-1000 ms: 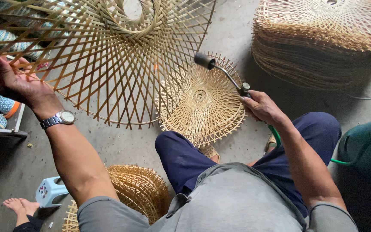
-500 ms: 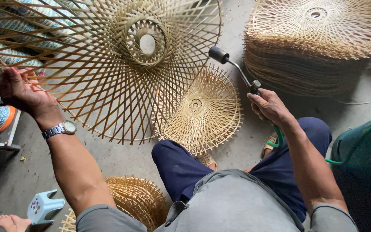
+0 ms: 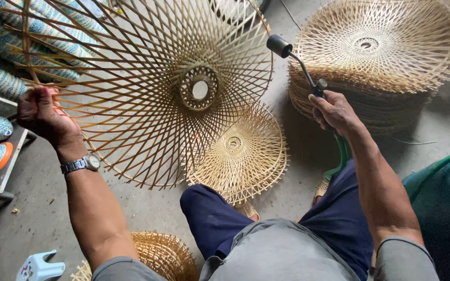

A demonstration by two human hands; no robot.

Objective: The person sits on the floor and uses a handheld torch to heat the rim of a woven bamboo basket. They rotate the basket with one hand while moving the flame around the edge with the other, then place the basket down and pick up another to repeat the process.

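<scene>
Bamboo strips, thin and pale, cross in a spiral lattice to form the big round frame (image 3: 147,88), which closes on a small ring with a hole at its middle. It is held up tilted before the person, above the grey concrete floor (image 3: 42,208). The left hand (image 3: 40,112), a metal watch (image 3: 82,164) on its wrist, has its fingers closed tight round the frame's rim at the left. The right hand (image 3: 334,112) grips the handle of a torch (image 3: 295,60), whose bent metal neck ends in a dark round nozzle just beside the frame's right edge. Below lies a smaller, denser woven disc (image 3: 246,153). At upper right a tall stack of woven frames (image 3: 376,57) rests on the floor.
</scene>
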